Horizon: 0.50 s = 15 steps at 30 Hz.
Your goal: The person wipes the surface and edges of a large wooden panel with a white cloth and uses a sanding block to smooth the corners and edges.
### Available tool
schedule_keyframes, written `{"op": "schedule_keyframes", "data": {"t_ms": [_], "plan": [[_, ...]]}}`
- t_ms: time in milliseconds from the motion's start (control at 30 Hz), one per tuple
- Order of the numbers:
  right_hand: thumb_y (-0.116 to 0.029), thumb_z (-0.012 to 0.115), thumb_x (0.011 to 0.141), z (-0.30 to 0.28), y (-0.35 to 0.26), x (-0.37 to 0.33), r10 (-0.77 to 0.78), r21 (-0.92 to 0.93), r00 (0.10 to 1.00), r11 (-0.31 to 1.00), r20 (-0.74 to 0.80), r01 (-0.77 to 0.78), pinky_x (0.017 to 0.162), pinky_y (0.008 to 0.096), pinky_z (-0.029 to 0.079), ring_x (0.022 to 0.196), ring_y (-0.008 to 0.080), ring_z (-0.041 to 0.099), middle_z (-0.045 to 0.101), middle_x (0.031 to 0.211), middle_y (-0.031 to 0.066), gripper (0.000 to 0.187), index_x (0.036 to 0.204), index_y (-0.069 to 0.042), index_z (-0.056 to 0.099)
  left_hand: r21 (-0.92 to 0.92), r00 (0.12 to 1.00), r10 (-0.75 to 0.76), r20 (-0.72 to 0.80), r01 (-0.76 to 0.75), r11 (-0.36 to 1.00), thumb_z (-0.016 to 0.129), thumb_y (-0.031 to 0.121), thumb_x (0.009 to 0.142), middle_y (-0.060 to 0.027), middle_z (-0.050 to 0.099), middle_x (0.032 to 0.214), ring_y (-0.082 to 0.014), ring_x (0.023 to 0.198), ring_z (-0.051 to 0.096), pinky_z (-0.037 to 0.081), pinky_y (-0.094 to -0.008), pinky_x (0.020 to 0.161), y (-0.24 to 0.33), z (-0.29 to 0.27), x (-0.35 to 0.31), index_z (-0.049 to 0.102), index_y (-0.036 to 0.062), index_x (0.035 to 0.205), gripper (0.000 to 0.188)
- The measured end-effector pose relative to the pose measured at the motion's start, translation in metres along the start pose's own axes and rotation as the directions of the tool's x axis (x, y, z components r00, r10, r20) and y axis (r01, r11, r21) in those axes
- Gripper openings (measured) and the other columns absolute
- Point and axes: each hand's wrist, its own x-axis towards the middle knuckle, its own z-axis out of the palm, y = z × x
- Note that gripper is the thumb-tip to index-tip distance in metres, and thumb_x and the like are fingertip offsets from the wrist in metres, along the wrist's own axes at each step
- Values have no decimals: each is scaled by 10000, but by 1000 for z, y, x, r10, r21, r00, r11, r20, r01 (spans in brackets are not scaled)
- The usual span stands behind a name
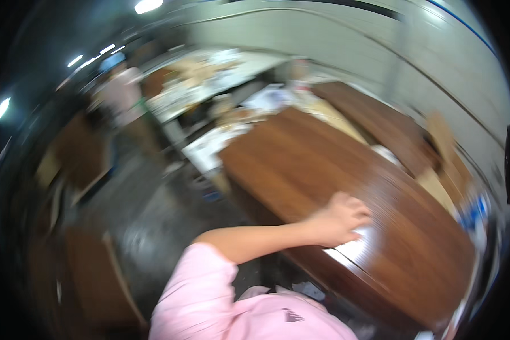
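My left hand reaches across my front from a pink short sleeve and rests on a glossy brown wooden panel. Its fingers are bent and drawn together, partly blurred. Just below the fingers a bright white patch lies near the panel's close edge; whether it is a cloth or a glare of light I cannot tell. A thin dark seam runs along the wood there. My right hand is outside the picture.
A second brown panel lies behind, by the pale wall. Cardboard leans at the right. A cluttered white table stands at the far left, near a person in a blue cap. More brown panels stand at left.
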Motion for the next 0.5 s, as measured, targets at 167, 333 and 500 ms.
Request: {"op": "schedule_keyframes", "data": {"t_ms": [167, 333, 500], "plan": [[-350, 605, 943, -39, 52, -108, 237, 57, 965, 971, -111, -232, 1027, 395, 422, 1178, 222, 563, 635, 1242, 186, 509, 1284, 27, 601, 52, 988, 2, 152, -10, 999, 709, 218, 814, -124, 591, 1295, -330, 1234, 514, 382, -475, 1037, 0, -12, 13, 625, 69, 1228, 448], [-235, 687, 879, -34, -15, -168, 432, 6, 824, 887, -367, -462, 740, 360, 494, 836, 170, 645, 696, 859, 146, 316, 969, 68, 676, 45, 983, 26, 183, -35, 998, 690, 124, 832, -192, 530, 1304, -412, 1251, 453, 345, -510, 1082, 6, -15, 4, 576, 11, 1271, 468], [-95, 724, 829, -54, -4, -192, 236, 212, 783, 968, -576, -136, 844, 316, 502, 929, 160, 637, 685, 1039, 125, 360, 1136, 67, 629, -202, 893, 247, 375, -182, 962, 711, 88, 819, -195, 491, 1391, -394, 1310, 441, 387, -480, 1096, 54, -3, 40, 595, 18, 1266, 467]]}}
